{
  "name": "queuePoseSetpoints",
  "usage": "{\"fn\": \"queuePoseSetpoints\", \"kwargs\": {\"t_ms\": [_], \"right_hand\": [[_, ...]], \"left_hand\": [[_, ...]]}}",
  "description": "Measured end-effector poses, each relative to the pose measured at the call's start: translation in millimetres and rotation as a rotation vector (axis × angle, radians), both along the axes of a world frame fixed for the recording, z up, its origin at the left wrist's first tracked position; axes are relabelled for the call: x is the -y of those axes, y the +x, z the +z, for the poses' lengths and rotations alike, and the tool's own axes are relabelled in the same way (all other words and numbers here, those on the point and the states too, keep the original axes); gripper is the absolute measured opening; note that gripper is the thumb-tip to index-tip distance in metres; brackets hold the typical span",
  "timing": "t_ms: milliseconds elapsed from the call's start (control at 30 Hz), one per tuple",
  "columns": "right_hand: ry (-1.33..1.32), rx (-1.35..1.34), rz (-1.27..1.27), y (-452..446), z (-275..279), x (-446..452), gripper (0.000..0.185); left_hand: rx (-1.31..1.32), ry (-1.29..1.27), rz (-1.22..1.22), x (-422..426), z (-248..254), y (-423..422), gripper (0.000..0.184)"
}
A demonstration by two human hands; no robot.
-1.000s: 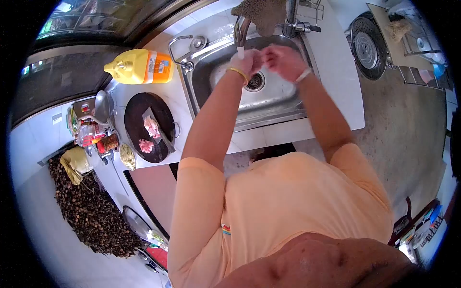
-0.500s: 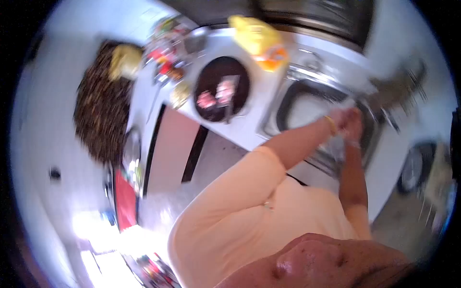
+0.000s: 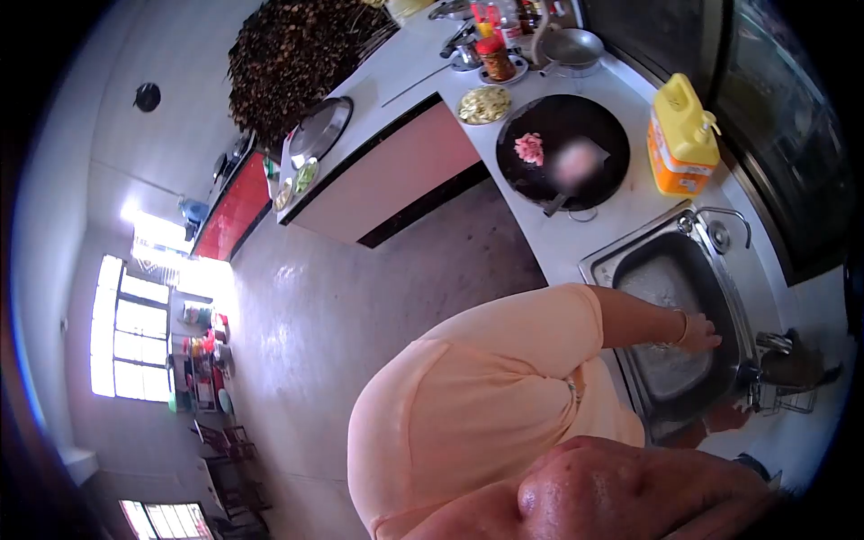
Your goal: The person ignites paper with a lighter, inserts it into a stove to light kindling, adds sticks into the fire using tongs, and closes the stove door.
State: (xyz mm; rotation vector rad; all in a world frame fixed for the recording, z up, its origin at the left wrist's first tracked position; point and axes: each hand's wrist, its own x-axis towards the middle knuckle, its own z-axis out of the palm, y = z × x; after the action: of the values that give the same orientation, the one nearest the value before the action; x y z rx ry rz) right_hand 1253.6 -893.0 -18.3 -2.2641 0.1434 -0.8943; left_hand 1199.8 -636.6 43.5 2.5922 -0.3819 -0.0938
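My left hand, with a bracelet at the wrist, hangs over the basin of the steel sink. Its fingers look loosely stretched, and nothing shows in them. On the near right side of the sink is my right hand, small and partly in shade, its fingers apart beside the rim. Most of the right forearm is hidden behind my face and shirt. Water seems to lie or splash in the basin. At the sink's far corner stands a tap.
Left of the sink, a round black board holds pink meat and a knife. A yellow jug stands behind it. A plate of pale chopped food, a jar and a pan are farther left. A wire rack is at right.
My hands were together over the sink and have come apart, the right toward the sink's right side. The view has turned, so the counter and room now show farther right.
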Motion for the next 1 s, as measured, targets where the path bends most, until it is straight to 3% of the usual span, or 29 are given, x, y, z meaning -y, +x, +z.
{"fn": "queuePoseSetpoints", "kwargs": {"t_ms": [33, 100, 167, 233, 267, 333, 400, 433, 467, 500, 567, 633, 700, 733, 767, 800, 833, 900, 1000], "right_hand": [[-0.002, 0.010, 0.017, -8, -3, -15, 0.050], [-0.468, -0.434, 0.536, -49, 12, -63, 0.035], [-0.556, -0.605, 1.220, -61, -86, -74, 0.035], [-0.655, -0.965, 1.197, -105, -44, -124, 0.032], [-0.671, -0.946, 1.213, -117, -30, -141, 0.032], [-0.443, -0.837, 1.057, -143, -14, -170, 0.033], [-0.385, -0.932, 1.081, -168, 8, -197, 0.032], [-0.579, -0.900, 1.077, -171, 3, -200, 0.037], [-0.772, -0.857, 1.070, -174, -2, -202, 0.044], [-1.083, -0.812, 1.046, -168, -29, -202, 0.042], [-1.709, -0.618, 0.997, -155, -86, -200, 0.039], [-0.869, -0.596, 0.774, -228, -22, -209, 0.035], [-0.731, -0.549, 0.428, -267, -16, -219, 0.034], [-0.694, -0.536, 0.351, -286, -13, -233, 0.034], [-0.715, -0.572, 0.360, -314, -17, -256, 0.034], [-0.748, -0.641, 0.410, -342, -25, -280, 0.034], [-0.807, -0.729, 0.486, -373, -32, -310, 0.034], [-0.960, -0.901, 0.686, -438, -45, -377, 0.034], [-1.236, -1.060, 0.980, -533, -60, -485, 0.033]], "left_hand": [[-0.019, 0.045, -0.071, -8, 2, -12, 0.043], [-0.033, 0.090, -0.122, -29, 15, -47, 0.045], [-0.450, 0.074, 0.100, -58, 61, -98, 0.053], [-0.371, 0.101, 0.124, -91, 45, -137, 0.054], [-0.298, 0.132, 0.124, -110, 37, -158, 0.056], [-0.303, 0.083, 0.177, -158, 32, -205, 0.049], [0.095, -0.058, 0.459, -221, -11, -288, 0.034], [-0.102, 0.068, 0.661, -250, -23, -332, 0.031], [-0.535, 0.251, 0.686, -282, 3, -391, 0.035], [-0.371, 0.173, 0.885, -291, 30, -474, 0.035], [-0.953, 0.278, 0.924, -325, 3, -623, 0.029], [-1.177, 0.351, 1.055, -329, -49, -794, 0.031], [-1.311, 0.198, 1.572, -304, -88, -951, 0.033], [-1.495, 0.128, 1.654, -280, -88, -1007, 0.033], [-1.496, -0.048, 1.836, -255, -38, -1036, 0.033], [-1.658, -0.212, 1.752, -234, -39, -1081, 0.047], [-1.768, -0.387, 1.785, -224, -12, -1099, 0.046], [-1.744, -0.568, 1.938, -191, -66, -1178, 0.043], [-1.494, -0.697, 2.248, -181, -163, -1256, 0.037]]}}
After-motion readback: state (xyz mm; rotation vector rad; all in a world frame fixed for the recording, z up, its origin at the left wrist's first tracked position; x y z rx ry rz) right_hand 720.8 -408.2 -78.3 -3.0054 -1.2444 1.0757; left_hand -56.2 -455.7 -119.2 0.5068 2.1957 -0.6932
